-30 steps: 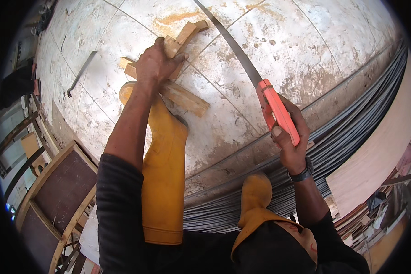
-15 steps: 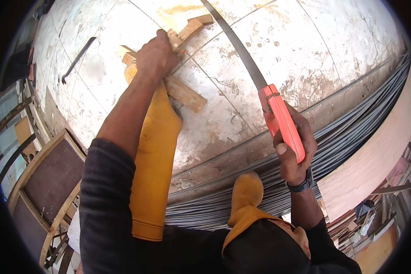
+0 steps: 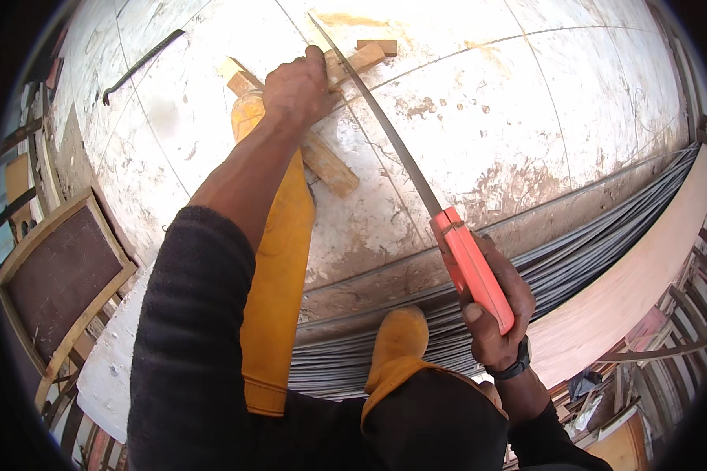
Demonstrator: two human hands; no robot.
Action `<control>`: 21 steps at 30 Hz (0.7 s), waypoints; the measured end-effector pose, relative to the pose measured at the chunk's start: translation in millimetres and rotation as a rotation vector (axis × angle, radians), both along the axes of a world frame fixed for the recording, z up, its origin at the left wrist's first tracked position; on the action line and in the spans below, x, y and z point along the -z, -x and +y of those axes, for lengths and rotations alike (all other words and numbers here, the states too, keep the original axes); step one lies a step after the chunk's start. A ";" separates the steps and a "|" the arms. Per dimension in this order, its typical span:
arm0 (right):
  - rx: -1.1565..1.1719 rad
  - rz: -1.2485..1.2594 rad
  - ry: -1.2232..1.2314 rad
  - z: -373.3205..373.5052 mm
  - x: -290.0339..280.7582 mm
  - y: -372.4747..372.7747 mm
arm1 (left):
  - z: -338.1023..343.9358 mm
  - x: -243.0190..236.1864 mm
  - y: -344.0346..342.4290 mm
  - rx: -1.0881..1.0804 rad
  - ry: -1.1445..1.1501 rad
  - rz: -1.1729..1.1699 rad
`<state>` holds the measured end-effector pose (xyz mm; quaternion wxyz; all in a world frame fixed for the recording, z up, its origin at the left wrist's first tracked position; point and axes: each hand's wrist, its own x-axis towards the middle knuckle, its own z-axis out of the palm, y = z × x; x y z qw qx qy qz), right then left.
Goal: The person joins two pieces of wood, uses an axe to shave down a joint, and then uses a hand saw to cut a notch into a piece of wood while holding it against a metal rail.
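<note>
My right hand [image 3: 501, 294] is wrapped round the red-orange handle of a handsaw [image 3: 473, 263]. The saw's long dark blade slants up and left, crossing over a short wooden strip [image 3: 369, 56]; whether the teeth touch it I cannot tell. My left hand [image 3: 297, 90] is closed on the near end of that strip, its fingers mostly hidden. Under the hand a wider piece of wood [image 3: 330, 166] sticks out toward me. Beside the hand is my yellow rubber boot [image 3: 279, 267], its toe by another wood end [image 3: 243, 82].
A small wood block [image 3: 383, 47] lies past the strip. On the pale, stained tile floor at left is a dark hooked bar [image 3: 143, 67]. Bundled metal rods [image 3: 581, 263] and a plywood sheet [image 3: 597, 330] run along the right. A framed dark panel [image 3: 63, 282] stands at lower left.
The saw has swung left, from apart from the wood to across the strip, and its tip now shows. My left hand keeps its hold. The whole view has shifted a little.
</note>
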<state>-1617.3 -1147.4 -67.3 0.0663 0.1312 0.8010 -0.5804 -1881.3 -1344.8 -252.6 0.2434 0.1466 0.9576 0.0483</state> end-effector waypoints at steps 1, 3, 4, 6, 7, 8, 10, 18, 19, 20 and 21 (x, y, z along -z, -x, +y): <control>-0.019 -0.004 -0.027 3.5 -6.1 -4.4 | -2.1 2.3 0.6 -0.005 -0.002 -0.001; -0.024 -0.091 -0.015 10.2 -24.9 -7.3 | -7.3 2.0 -0.1 0.006 -0.008 -0.001; -0.023 -0.113 -0.003 12.5 -25.0 -4.2 | -9.4 2.7 -1.3 0.011 -0.011 -0.002; -0.016 -0.153 0.019 14.6 -21.4 4.1 | -10.7 8.2 -3.2 0.001 -0.047 0.000; -0.011 -0.181 -0.001 9.0 -15.2 14.0 | -10.2 10.9 -3.5 -0.002 -0.065 0.003; -0.006 -0.210 -0.020 3.2 -8.9 24.2 | -8.9 12.8 -1.4 -0.013 -0.058 -0.011; -0.088 -0.200 -0.054 -5.6 2.9 43.9 | -12.2 13.4 1.8 -0.047 -0.043 -0.038; -0.007 -0.205 -0.055 -10.8 -16.7 26.8 | -27.7 -11.8 6.4 -0.016 -0.036 0.010; -0.009 -0.189 -0.050 -12.2 -15.0 28.5 | -28.4 -13.5 -1.9 0.010 -0.035 -0.046; -0.003 -0.184 -0.047 -15.1 -12.3 26.7 | -24.7 -16.3 -15.1 0.014 -0.034 -0.054; 0.026 -0.188 -0.019 -17.2 -10.2 22.6 | -26.1 -20.5 -17.0 -0.002 -0.074 -0.012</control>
